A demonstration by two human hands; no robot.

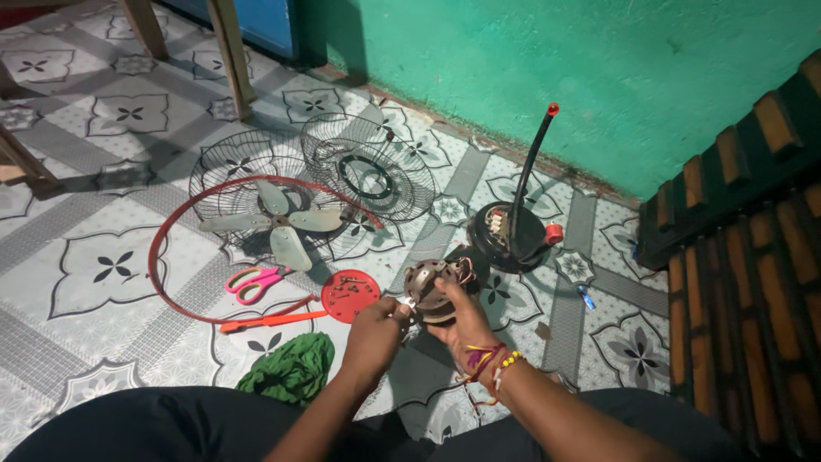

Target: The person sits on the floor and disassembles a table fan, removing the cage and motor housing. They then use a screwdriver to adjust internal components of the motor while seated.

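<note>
Both forearms extended forward, close together; left hand (375, 329) fingers pinched shut, right hand (462, 321) curled in grip, wrist banded.

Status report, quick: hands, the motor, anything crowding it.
Right hand cradles fan motor from below. Left hand pinches its near end; what's in that grip, can't tell. Red lid of screws lies just left of motor, apart.

This looks like a room in a home, used as a little fixing spot. The floor (103, 222) has grey and white flower tiles, and the wall (556, 68) is painted green. Wooden chair legs (229, 51) stand nearby. Fan parts lie spread on the floor.
</note>
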